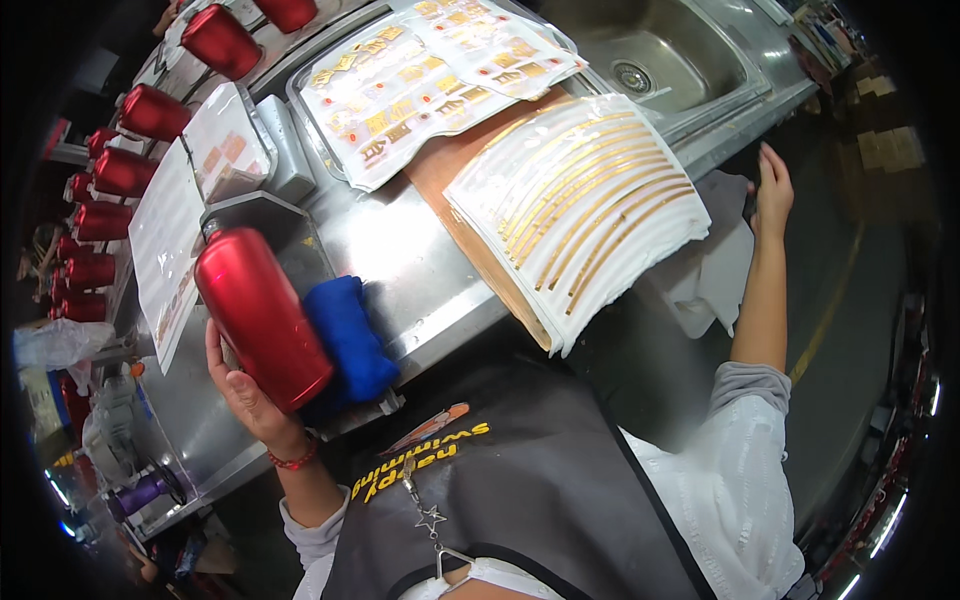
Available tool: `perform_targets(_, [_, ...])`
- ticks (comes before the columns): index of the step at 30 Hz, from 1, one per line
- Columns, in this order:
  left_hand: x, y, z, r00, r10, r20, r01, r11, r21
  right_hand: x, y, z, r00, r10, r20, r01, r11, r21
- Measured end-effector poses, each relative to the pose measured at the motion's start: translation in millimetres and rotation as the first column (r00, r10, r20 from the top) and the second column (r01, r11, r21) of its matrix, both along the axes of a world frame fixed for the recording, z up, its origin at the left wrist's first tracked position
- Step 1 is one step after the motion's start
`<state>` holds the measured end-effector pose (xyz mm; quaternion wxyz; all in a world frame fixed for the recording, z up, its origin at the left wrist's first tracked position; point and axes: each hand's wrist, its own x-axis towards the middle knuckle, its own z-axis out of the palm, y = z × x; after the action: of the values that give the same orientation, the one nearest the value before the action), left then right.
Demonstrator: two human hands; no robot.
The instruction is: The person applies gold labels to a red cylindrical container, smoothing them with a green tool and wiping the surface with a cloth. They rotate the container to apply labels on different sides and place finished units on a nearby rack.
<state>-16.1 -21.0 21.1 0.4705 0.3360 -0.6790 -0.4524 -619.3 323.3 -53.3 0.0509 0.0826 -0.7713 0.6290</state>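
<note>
My left hand is closed round the left side of a shiny red metal bottle. The bottle lies tilted, its dark neck pointing away from me and its base toward me. Along its right side sits a folded blue cloth. Out past the bench's right end, my right hand is raised with its fingers stretched out. A thin white sheet hangs just left of that hand; whether they touch I cannot tell. To the left of it, white sheets with curved gold strips lie on a brown board.
A tray of sheets with gold decals stands at the back beside a steel sink. More red bottles line the far left. Near them are a white sheet and a white tray. The steel bench has a front edge close to me.
</note>
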Motion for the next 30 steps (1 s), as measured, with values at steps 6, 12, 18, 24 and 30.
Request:
perform_targets(6, [0,1,-2,0.999,0.010,-0.030,-0.009,0.999,0.045,43,-244,77,0.258,0.901,-0.350,-0.232,0.409,0.883])
perform_targets(12, [2,-2,-6,0.999,-0.009,-0.053,0.013,0.998,0.069,67,-309,83,0.464,0.886,-0.011,-0.091,0.060,0.994])
perform_targets(18, [3,2,-5,0.997,0.016,-0.074,-0.009,0.995,0.099,62,-318,86,0.363,0.932,0.008,-0.107,0.033,0.994])
perform_targets(24, [6,1,-6,0.998,0.010,-0.069,-0.002,0.993,0.117,74,-330,90,0.441,0.895,0.069,-0.086,-0.034,0.996])
perform_targets(30, [10,0,-8,0.997,0.009,-0.073,0.000,0.992,0.127,73,-345,88,0.507,0.860,-0.057,0.111,0.001,0.994])
